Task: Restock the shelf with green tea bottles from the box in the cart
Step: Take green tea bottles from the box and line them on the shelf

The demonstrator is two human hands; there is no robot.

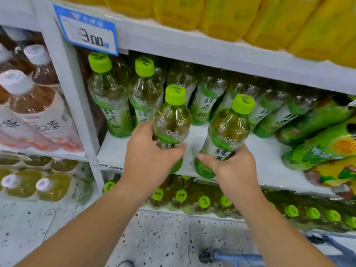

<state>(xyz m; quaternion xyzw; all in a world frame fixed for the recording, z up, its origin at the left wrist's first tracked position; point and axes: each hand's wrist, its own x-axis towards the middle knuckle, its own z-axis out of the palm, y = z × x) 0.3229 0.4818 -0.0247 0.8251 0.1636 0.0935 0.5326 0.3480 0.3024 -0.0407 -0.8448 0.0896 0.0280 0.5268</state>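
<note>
My left hand (pixel 152 155) grips one green tea bottle (pixel 172 120) with a lime cap, upright at the front edge of the white shelf (pixel 115 151). My right hand (pixel 231 168) grips a second green tea bottle (pixel 229 132), tilted slightly right, its base at the shelf's front edge. Behind them stand several green tea bottles (pixel 111 97) in rows on the same shelf. The box and most of the cart are out of view.
A blue price tag reading 3.00 (pixel 87 32) hangs on the upper shelf edge. Brown drink bottles (pixel 34 105) fill the left bay. Yellow packs (pixel 269 18) sit above, green-yellow packs (pixel 323 143) at right. More lime-capped bottles (pixel 204 201) stand below. A blue cart bar (pixel 237 257) shows at bottom.
</note>
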